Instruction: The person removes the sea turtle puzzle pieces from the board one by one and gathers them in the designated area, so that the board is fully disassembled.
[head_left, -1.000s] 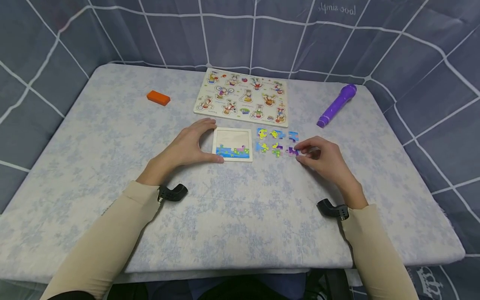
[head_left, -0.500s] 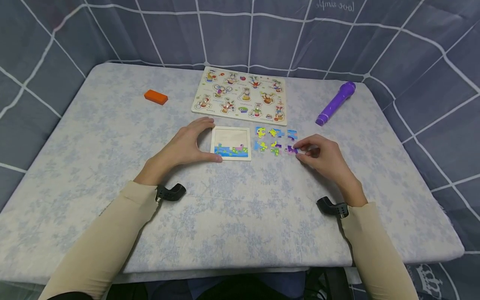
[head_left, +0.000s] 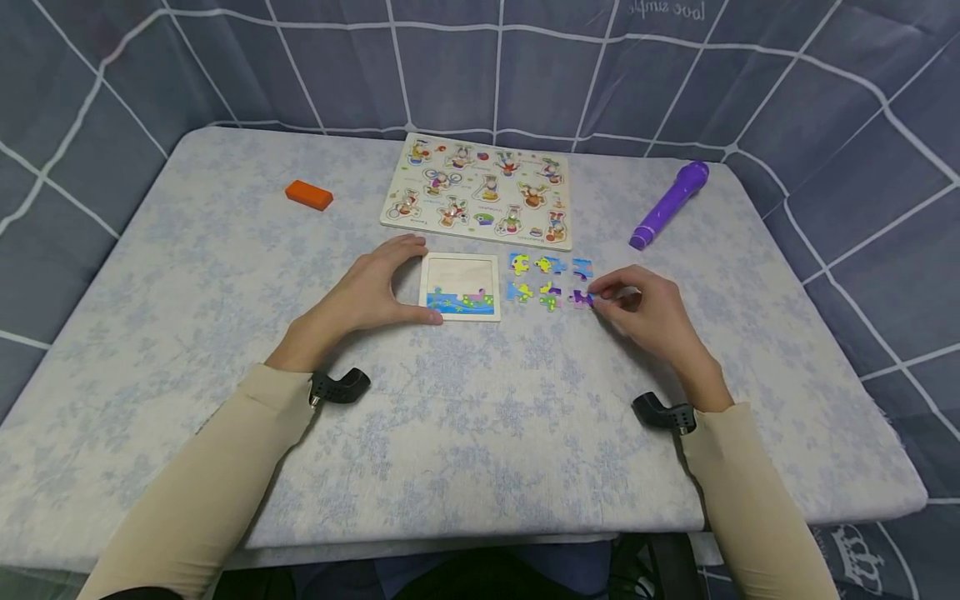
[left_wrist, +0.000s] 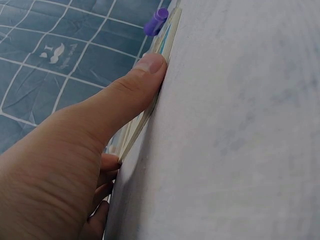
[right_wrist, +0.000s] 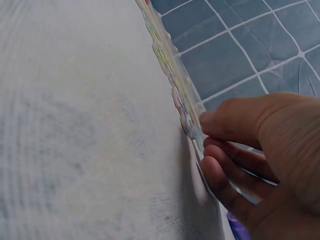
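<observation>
My left hand holds a small wooden puzzle tray, thumb at its near edge and fingers at its far left corner. A blue strip of picture with green and pink shapes fills the tray's lower part; bare wood shows above. My right hand pinches the right edge of a purple jigsaw piece, which lies at the near right end of two rows. Several other jigsaw pieces, yellow, green and blue, lie between tray and hand. In the right wrist view, the thumb and curled fingers meet at the row's end.
Behind the tray lies a large wooden puzzle board with animal figures. An orange block sits at the back left, and a purple microphone-shaped toy at the back right. Grey checked cloth hangs around the table's back and sides.
The whole scene shifts slightly left as the head view moves. Both hands stay at the tray and the purple piece; the right fingertips draw a little closer together.
</observation>
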